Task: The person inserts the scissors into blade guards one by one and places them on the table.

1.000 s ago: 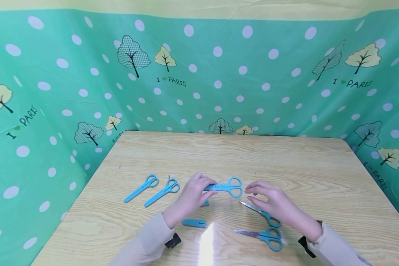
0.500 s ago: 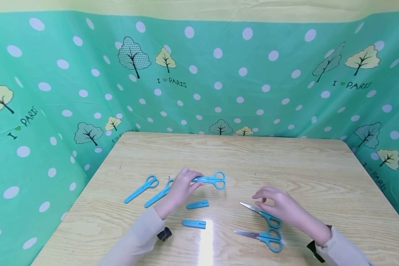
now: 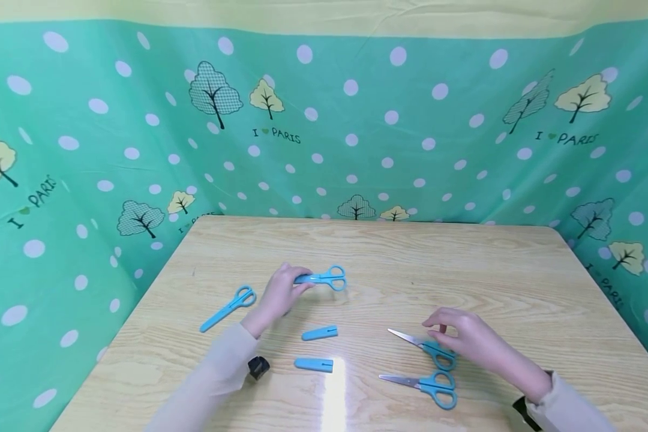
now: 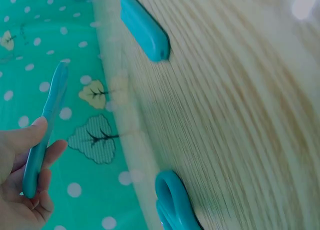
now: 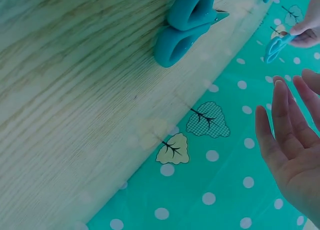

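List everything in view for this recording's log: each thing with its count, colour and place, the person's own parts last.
Held scissors: 1, blue, sheathed, in the left hand.
Sheathed scissors: 1 plainly seen, blue, table's left side; the left arm may hide more.
Loose sheaths: 2, blue, near middle of the table.
Bare scissors: 2, blue-green handles, silver blades, right of the sheaths.
Table: 1, pale wood-grain, under everything.
Cloth: green with pale dots, trees and lettering, yellow along the top, behind and beside the table.
Wrist devices: 2, black, one per wrist.
Sleeves: 2, pale.
Hands: 2, bare; left gripping, right empty.
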`<state>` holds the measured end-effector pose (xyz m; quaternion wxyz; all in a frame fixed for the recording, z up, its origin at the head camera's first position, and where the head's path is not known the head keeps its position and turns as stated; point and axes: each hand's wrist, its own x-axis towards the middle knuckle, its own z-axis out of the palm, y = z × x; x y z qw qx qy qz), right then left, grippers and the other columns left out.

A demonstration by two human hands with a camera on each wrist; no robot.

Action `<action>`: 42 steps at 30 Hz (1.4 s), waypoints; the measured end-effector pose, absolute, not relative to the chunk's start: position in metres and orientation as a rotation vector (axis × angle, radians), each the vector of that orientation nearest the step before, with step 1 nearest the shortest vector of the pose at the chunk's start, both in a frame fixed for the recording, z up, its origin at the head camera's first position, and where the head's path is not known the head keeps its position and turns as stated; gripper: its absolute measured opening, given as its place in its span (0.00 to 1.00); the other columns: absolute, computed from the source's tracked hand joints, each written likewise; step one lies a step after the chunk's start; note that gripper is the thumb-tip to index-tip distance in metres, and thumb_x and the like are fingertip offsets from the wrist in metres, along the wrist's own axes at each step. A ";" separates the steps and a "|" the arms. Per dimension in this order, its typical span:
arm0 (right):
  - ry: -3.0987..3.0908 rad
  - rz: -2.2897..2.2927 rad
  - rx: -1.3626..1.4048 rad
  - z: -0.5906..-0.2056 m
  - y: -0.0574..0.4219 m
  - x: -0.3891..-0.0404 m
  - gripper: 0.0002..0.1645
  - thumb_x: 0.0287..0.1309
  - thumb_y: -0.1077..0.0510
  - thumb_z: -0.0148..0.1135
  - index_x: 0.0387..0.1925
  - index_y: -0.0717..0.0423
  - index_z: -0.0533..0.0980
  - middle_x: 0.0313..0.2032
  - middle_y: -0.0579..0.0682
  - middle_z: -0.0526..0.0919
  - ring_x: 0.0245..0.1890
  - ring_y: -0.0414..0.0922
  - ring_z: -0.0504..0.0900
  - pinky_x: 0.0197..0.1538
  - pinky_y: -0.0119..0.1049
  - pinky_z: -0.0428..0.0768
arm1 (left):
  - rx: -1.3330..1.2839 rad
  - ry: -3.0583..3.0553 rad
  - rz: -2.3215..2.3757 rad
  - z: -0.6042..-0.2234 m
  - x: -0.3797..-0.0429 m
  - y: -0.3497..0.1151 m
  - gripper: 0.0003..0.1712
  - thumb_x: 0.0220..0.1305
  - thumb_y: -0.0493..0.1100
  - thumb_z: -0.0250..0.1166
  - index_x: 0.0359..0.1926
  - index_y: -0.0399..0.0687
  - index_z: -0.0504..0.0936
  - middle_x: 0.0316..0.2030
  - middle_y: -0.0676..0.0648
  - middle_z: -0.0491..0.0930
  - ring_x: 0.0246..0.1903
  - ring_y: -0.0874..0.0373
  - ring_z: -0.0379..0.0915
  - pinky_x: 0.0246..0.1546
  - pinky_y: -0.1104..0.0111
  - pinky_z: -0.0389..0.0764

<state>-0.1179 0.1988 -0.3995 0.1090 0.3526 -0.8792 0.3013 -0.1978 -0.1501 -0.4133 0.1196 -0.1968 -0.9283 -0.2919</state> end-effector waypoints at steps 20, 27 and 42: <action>-2.788 0.871 0.848 -0.409 0.222 -0.113 0.10 0.43 0.68 0.63 0.32 0.57 0.79 0.29 0.44 0.80 0.26 0.28 0.70 0.26 0.26 0.73 | -0.369 -2.839 -0.920 -0.421 -0.230 -0.172 0.13 0.55 0.43 0.63 0.41 0.43 0.80 0.34 0.46 0.78 0.27 0.57 0.61 0.25 0.70 0.67; -2.822 0.863 0.819 -0.409 0.229 -0.112 0.09 0.45 0.67 0.62 0.32 0.58 0.79 0.29 0.44 0.80 0.26 0.28 0.70 0.26 0.28 0.73 | -0.330 -2.849 -0.944 -0.428 -0.239 -0.178 0.13 0.55 0.43 0.63 0.41 0.43 0.80 0.34 0.46 0.79 0.27 0.57 0.62 0.26 0.69 0.67; -2.853 0.883 0.813 -0.412 0.237 -0.111 0.09 0.46 0.68 0.61 0.33 0.59 0.79 0.29 0.45 0.81 0.26 0.28 0.71 0.25 0.27 0.73 | -0.273 -2.867 -0.986 -0.436 -0.249 -0.190 0.13 0.54 0.41 0.64 0.41 0.42 0.80 0.35 0.46 0.79 0.31 0.55 0.65 0.32 0.64 0.70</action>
